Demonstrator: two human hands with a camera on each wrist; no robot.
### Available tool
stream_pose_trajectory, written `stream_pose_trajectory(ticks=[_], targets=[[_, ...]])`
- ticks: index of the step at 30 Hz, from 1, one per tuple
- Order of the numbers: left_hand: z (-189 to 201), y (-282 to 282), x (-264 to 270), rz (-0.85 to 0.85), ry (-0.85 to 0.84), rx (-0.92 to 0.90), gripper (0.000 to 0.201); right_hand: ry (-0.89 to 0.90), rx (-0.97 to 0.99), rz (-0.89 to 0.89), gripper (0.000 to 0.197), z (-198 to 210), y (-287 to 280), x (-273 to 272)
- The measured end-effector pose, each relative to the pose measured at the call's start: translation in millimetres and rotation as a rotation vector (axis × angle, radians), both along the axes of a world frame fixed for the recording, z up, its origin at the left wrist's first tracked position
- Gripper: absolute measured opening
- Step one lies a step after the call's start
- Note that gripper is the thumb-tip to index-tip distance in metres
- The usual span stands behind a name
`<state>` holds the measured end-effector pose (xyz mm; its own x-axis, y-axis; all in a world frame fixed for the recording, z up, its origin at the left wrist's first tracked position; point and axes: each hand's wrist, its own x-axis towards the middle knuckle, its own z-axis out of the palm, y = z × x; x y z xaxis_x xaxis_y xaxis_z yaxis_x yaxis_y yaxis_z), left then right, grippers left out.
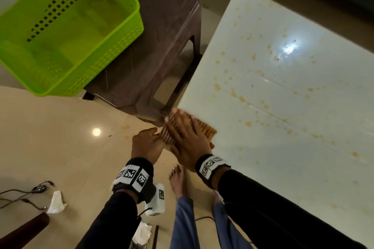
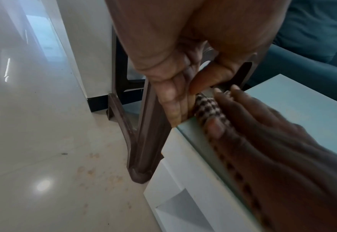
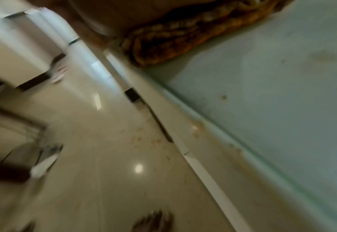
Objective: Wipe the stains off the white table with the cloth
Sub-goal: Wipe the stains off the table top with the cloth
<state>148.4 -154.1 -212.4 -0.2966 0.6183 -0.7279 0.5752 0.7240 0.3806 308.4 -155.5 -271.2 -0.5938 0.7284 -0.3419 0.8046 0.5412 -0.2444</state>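
The white table [image 1: 283, 107] has a glossy top speckled with orange-brown stains [image 1: 248, 123]. A checkered brown and orange cloth [image 1: 208, 130] lies on its near left corner and overhangs the edge. My right hand [image 1: 184, 137] presses flat on the cloth with its fingers spread. My left hand [image 1: 146, 143] is beside the table's edge, off the top. In the left wrist view its straight fingers [image 2: 173, 108] and thumb touch the cloth's [image 2: 205, 103] overhanging end. The blurred right wrist view shows the bunched cloth [image 3: 183, 34] on the table top [image 3: 272, 109].
A green perforated basket [image 1: 66, 26] sits on a brown plastic stool [image 1: 162, 36] close to the table's left side. On the tiled floor are orange splashes [image 1: 126, 127], crumpled tissues [image 1: 55, 202], cables [image 1: 30, 192] and my bare foot [image 1: 178, 180].
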Motion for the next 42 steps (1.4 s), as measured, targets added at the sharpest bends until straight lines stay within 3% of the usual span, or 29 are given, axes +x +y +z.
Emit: stream_pose_trajectory(ticks=[2, 4, 7, 10, 12, 15, 19, 22, 25, 27, 30, 32, 35, 37, 39, 42], targets=[[-3.1, 1.2, -1.8, 0.01, 0.015, -0.011, 0.037, -0.022, 0.027, 0.15, 0.077, -3.8, 4.5, 3.9], [-9.2, 1.5, -4.1, 0.012, 0.027, -0.01, 0.034, -0.031, 0.09, 0.146, 0.077, -7.5, 39.4, 13.1], [-17.8, -1.0, -6.7, -0.003, 0.022, -0.039, 0.034, -0.084, 0.129, -0.187, 0.075, -8.2, 97.8, 27.3], [-14.8, 0.9, -7.7, 0.038, 0.005, -0.057, 0.03, -0.087, 0.118, -0.462, 0.077, -9.0, 85.6, 21.5], [-8.6, 4.9, -5.2, 0.094, -0.028, -0.053, 0.03, -0.067, 0.094, -0.444, 0.078, -6.2, 40.1, 7.0], [-3.1, 9.1, -1.4, 0.112, -0.053, -0.03, 0.031, -0.026, 0.028, -0.262, 0.081, -3.5, -23.0, -3.3], [-5.0, 16.0, 5.1, 0.077, -0.013, -0.009, 0.036, -0.006, 0.073, -0.211, 0.086, -11.6, 18.6, 13.0], [-3.6, 22.3, 12.5, 0.047, 0.04, -0.006, 0.047, -0.033, 0.114, -0.453, 0.087, -12.2, 81.3, 24.7], [-4.6, 23.1, 12.8, 0.032, 0.03, -0.054, 0.073, 0.029, 0.153, -0.588, 0.085, -9.0, 79.4, 16.0], [1.3, 25.4, 11.9, 0.091, -0.005, -0.073, 0.086, 0.039, 0.125, -0.544, 0.085, -6.8, 34.6, -1.4], [8.0, 28.0, 8.9, 0.152, -0.007, -0.122, 0.082, -0.03, 0.068, -0.312, 0.083, -13.0, -41.1, -30.9], [6.9, 29.7, 5.2, 0.22, -0.032, -0.09, 0.081, -0.035, 0.085, -0.221, 0.084, -16.1, -53.8, -35.9], [-14.1, 24.9, 0.9, 0.363, -0.091, -0.099, 0.101, -0.003, 0.126, -0.162, 0.08, -18.3, -12.6, -21.8], [-31.0, 17.7, -0.1, 0.322, -0.068, -0.105, 0.108, -0.028, 0.138, -0.31, 0.078, -15.7, 30.3, -7.6], [-16.7, 20.9, 4.8, 0.234, -0.044, -0.074, 0.094, -0.043, 0.159, -0.489, 0.077, -17.2, 84.0, 8.4], [-3.3, 22.5, 7.8, 0.032, -0.032, -0.035, 0.057, -0.071, 0.169, -0.621, 0.076, -12.7, 131.9, 21.7]])
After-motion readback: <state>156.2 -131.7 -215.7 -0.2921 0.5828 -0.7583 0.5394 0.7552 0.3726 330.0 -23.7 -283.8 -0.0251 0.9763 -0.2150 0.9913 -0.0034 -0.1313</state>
